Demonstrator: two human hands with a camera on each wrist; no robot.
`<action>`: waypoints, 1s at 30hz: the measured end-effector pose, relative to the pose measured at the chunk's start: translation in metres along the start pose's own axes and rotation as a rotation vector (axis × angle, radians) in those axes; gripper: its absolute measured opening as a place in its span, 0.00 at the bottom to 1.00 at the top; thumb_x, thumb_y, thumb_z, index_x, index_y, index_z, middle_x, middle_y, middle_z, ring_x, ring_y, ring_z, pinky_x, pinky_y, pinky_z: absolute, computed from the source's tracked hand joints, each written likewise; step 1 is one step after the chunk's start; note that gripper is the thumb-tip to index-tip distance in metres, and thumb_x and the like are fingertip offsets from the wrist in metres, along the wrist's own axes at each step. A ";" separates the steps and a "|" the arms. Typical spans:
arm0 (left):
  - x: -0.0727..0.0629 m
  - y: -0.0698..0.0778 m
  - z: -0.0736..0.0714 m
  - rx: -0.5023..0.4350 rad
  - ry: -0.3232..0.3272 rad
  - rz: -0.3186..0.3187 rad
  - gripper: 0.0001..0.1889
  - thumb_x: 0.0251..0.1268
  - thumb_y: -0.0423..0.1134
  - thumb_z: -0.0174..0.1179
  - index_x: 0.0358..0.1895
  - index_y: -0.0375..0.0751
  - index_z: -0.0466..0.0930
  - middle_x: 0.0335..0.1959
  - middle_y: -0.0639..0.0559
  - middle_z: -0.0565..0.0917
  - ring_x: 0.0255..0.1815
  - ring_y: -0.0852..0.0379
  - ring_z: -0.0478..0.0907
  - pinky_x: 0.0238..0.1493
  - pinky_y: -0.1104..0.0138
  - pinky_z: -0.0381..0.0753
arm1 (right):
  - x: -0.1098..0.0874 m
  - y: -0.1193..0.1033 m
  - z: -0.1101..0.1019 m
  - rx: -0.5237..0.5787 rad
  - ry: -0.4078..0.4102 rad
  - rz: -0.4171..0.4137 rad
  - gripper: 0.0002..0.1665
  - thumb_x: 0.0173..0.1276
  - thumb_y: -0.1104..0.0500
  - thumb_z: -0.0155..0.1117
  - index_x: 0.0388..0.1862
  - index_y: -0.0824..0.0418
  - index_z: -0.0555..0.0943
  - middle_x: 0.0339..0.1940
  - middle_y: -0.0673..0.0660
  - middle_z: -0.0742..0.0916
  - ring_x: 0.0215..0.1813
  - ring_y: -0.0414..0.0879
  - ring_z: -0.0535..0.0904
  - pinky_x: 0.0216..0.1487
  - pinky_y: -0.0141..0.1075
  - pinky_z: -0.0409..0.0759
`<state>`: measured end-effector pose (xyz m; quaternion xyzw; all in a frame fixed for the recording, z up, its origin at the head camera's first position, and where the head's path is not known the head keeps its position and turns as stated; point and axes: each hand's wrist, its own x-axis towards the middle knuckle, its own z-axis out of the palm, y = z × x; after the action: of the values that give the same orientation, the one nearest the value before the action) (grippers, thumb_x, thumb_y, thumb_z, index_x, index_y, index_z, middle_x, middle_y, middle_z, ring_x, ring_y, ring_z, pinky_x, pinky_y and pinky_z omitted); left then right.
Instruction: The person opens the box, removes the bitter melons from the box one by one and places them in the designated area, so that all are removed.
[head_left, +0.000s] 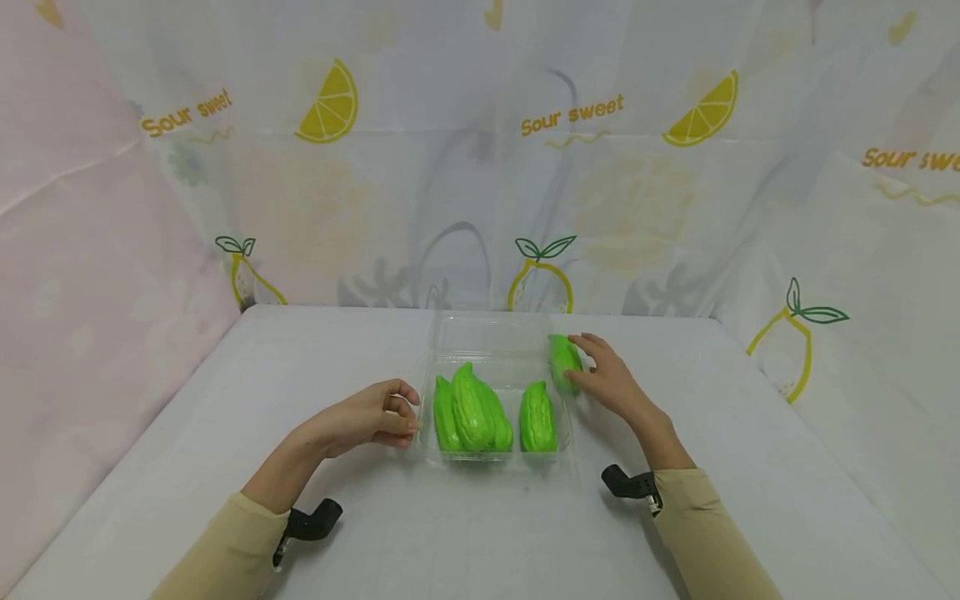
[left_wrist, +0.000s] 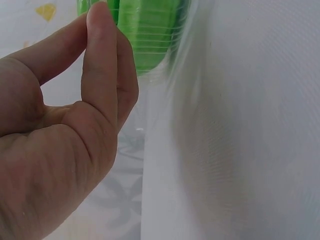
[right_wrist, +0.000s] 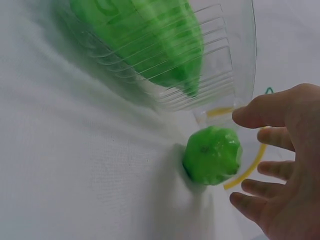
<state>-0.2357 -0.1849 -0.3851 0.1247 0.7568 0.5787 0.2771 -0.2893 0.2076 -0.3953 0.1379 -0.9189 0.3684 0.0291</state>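
Note:
A clear plastic clamshell box (head_left: 564,433) stands on the white table with its lid raised at the back. Inside lie several green bitter gourds (head_left: 472,412), a group on the left and a single gourd (head_left: 537,419) on the right. At the box's left edge is my left hand (head_left: 371,417), thumb and fingertips pinching the rim; green shows behind them in the left wrist view. Outside the box, at its back right, lies another bitter gourd (right_wrist: 212,156). My right hand (head_left: 607,379) reaches around it with fingers spread, and the right wrist view shows a gap between them.
The white tabletop (head_left: 480,533) extends around the box on all sides. A printed cloth (head_left: 465,167) with lemon drawings hangs behind the table and along both sides. A black wrist camera (head_left: 311,521) sits at the left cuff, another (head_left: 626,483) at the right.

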 end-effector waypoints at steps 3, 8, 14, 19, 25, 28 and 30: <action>0.000 0.001 0.000 0.000 0.001 -0.001 0.24 0.66 0.35 0.64 0.58 0.31 0.62 0.37 0.48 0.74 0.36 0.55 0.81 0.42 0.66 0.87 | 0.000 -0.002 -0.002 0.009 0.005 -0.003 0.37 0.68 0.60 0.58 0.75 0.66 0.62 0.78 0.71 0.59 0.78 0.68 0.56 0.70 0.61 0.69; 0.000 0.001 0.001 0.000 0.003 -0.005 0.24 0.66 0.35 0.64 0.58 0.31 0.62 0.38 0.48 0.75 0.36 0.55 0.82 0.42 0.66 0.87 | -0.002 -0.006 -0.007 0.030 0.005 -0.004 0.37 0.68 0.62 0.57 0.76 0.65 0.62 0.79 0.70 0.58 0.79 0.67 0.54 0.71 0.61 0.68; 0.001 0.001 0.001 -0.004 0.004 -0.008 0.24 0.66 0.34 0.63 0.58 0.30 0.62 0.37 0.48 0.75 0.36 0.55 0.82 0.42 0.66 0.87 | -0.004 -0.015 -0.017 0.024 0.013 -0.029 0.37 0.71 0.62 0.58 0.77 0.65 0.60 0.79 0.70 0.58 0.79 0.66 0.54 0.72 0.61 0.66; 0.000 0.001 0.001 -0.013 0.000 -0.007 0.23 0.67 0.34 0.63 0.57 0.31 0.62 0.37 0.48 0.75 0.36 0.55 0.82 0.42 0.66 0.87 | -0.005 -0.025 -0.022 0.004 0.016 -0.073 0.37 0.72 0.60 0.59 0.77 0.64 0.61 0.79 0.68 0.60 0.79 0.65 0.55 0.72 0.60 0.67; 0.000 0.000 0.001 -0.024 -0.005 -0.007 0.23 0.67 0.35 0.63 0.57 0.31 0.61 0.37 0.48 0.76 0.36 0.55 0.82 0.42 0.66 0.87 | -0.009 -0.044 -0.022 0.028 -0.019 -0.125 0.37 0.73 0.56 0.61 0.77 0.61 0.61 0.78 0.65 0.63 0.75 0.65 0.63 0.72 0.59 0.69; 0.001 -0.001 0.001 -0.029 -0.005 -0.009 0.23 0.67 0.35 0.62 0.57 0.31 0.61 0.36 0.48 0.76 0.36 0.55 0.82 0.42 0.66 0.87 | -0.012 -0.052 -0.021 0.060 -0.059 -0.125 0.37 0.72 0.53 0.62 0.76 0.60 0.62 0.78 0.62 0.65 0.75 0.65 0.64 0.72 0.58 0.69; 0.001 -0.001 0.001 -0.035 -0.008 -0.007 0.23 0.67 0.35 0.62 0.57 0.31 0.61 0.36 0.49 0.76 0.36 0.55 0.82 0.41 0.67 0.87 | -0.013 -0.056 -0.019 0.076 -0.091 -0.122 0.37 0.72 0.52 0.62 0.76 0.58 0.63 0.77 0.61 0.66 0.75 0.64 0.65 0.73 0.57 0.69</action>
<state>-0.2356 -0.1840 -0.3861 0.1198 0.7459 0.5902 0.2844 -0.2624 0.1855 -0.3459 0.2113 -0.8945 0.3939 0.0046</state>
